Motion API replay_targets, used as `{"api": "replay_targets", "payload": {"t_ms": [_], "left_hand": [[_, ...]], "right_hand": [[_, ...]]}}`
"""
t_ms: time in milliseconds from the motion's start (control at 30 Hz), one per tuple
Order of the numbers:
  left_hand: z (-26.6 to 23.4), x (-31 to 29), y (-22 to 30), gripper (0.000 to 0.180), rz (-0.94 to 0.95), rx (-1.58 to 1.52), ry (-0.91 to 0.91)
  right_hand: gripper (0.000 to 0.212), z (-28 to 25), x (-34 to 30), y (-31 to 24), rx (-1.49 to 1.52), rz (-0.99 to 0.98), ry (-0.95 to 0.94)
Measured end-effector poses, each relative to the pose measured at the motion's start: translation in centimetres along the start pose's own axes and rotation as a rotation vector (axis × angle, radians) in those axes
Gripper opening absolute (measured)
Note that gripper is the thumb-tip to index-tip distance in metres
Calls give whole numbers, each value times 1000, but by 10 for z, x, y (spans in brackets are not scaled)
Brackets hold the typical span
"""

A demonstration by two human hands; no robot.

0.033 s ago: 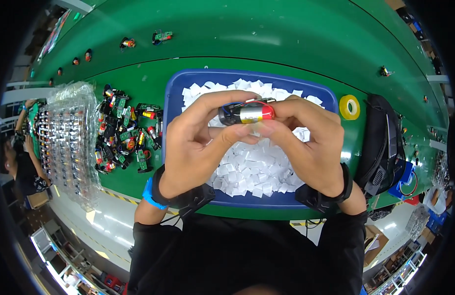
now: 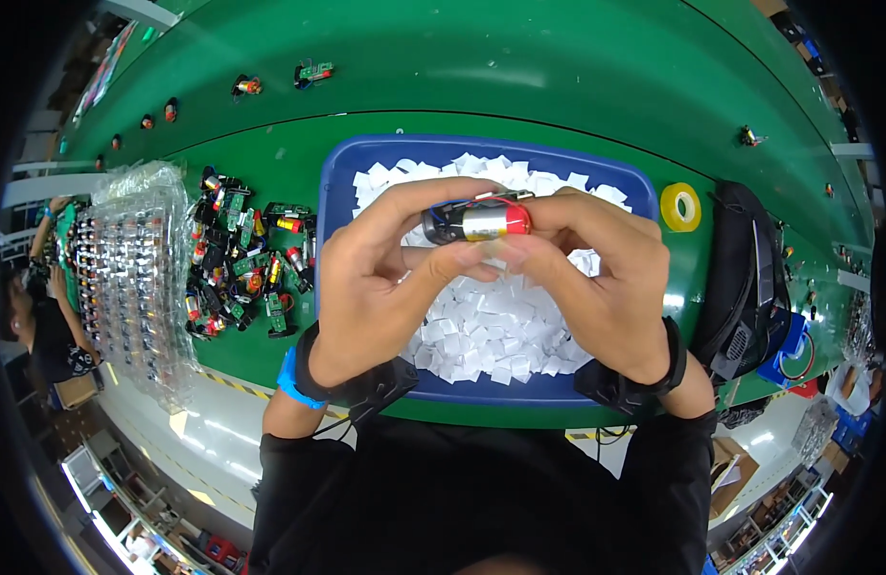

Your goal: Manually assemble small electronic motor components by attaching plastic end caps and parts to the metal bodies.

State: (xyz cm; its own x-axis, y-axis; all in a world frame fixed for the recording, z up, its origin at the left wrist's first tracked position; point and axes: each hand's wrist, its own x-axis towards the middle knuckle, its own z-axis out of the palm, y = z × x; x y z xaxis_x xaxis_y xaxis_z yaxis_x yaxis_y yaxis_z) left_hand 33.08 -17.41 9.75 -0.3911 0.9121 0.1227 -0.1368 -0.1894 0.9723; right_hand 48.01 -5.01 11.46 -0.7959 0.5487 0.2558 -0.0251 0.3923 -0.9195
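Observation:
Over the tray I hold a small cylindrical battery assembly (image 2: pixel 483 223), with a silver, yellow and red body, a black end piece and thin red and blue wires. My left hand (image 2: pixel 390 278) grips its black end between thumb and fingers. At the red end, my right hand (image 2: pixel 601 278) is closed around it, and both thumbs meet at its lower edge. A pale, translucent bit shows by the thumb tips; I cannot make out what it is. Below lies a blue tray (image 2: pixel 339 192) full of small white square pieces (image 2: pixel 491 331).
To the left lie a pile of similar battery assemblies (image 2: pixel 241 254) with green circuit boards and a stack of clear plastic trays (image 2: pixel 141 278). On the right are a yellow tape roll (image 2: pixel 680 208) and a black bag (image 2: pixel 735 278). Another person (image 2: pixel 55 316) works at far left.

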Motion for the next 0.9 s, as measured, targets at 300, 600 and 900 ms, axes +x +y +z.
{"api": "replay_targets", "payload": {"t_ms": [300,600,900], "left_hand": [[-2,-1,10,33,249,485,-68],[-25,63,14,49,-472,54,-34],[-144,136,-27,52,-383,1049,99]], "right_hand": [[11,2,-3,-7,357,209,-32],[32,-8,3,-6,97,323,-171],[30,-11,-1,-15,-175,-140,146]]}}
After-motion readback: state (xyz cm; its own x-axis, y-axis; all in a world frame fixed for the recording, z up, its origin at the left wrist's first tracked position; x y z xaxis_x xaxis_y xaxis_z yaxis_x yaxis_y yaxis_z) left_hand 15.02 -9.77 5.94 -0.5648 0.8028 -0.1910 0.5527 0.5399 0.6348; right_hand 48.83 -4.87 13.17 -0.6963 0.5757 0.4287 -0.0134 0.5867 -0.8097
